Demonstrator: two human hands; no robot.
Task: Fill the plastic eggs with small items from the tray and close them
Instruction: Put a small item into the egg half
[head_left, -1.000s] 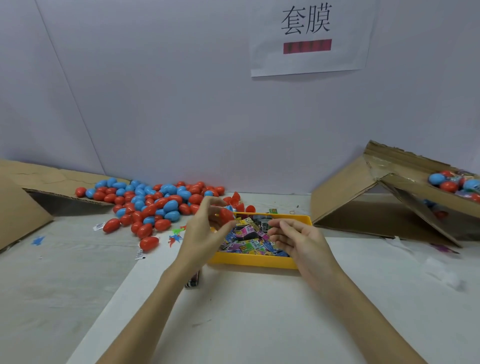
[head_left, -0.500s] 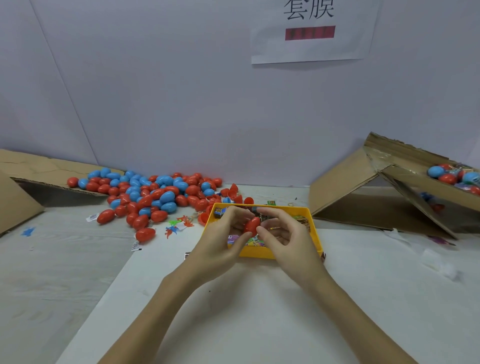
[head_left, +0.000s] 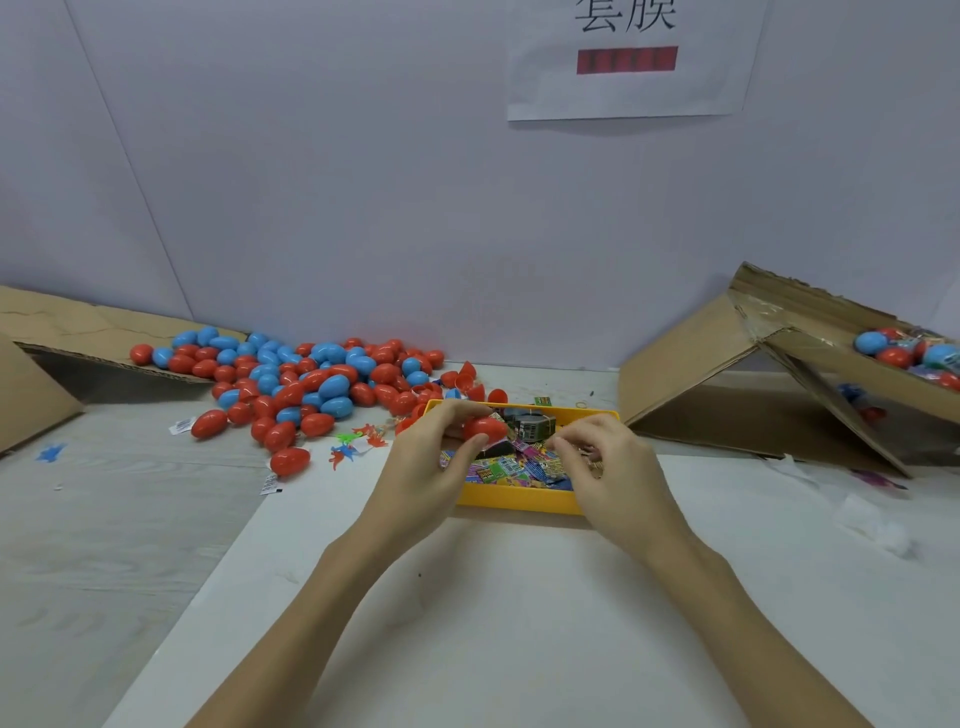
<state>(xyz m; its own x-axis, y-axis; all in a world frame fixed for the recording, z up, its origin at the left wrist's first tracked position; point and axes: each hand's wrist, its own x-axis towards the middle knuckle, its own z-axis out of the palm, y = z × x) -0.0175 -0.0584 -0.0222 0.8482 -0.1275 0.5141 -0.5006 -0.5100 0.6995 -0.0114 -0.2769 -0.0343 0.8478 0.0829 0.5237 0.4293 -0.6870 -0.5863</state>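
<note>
Red egg (head_left: 484, 429) pinched crosswise in left hand (head_left: 426, 467); right hand (head_left: 605, 467) curled, contents unclear.

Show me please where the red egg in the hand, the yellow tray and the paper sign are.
red egg (head_left: 485, 429), head view, its rounded side.
yellow tray (head_left: 519, 499), head view, near wall.
paper sign (head_left: 540, 88), head view, blank left part.

A pale lavender wall (head_left: 363, 182) forms the backdrop, with a vertical panel seam at left. A white paper sign (head_left: 631, 62) bearing black characters and a red bar is fixed high on it. The tabletop (head_left: 519, 623) is white; lighting is even.
</note>
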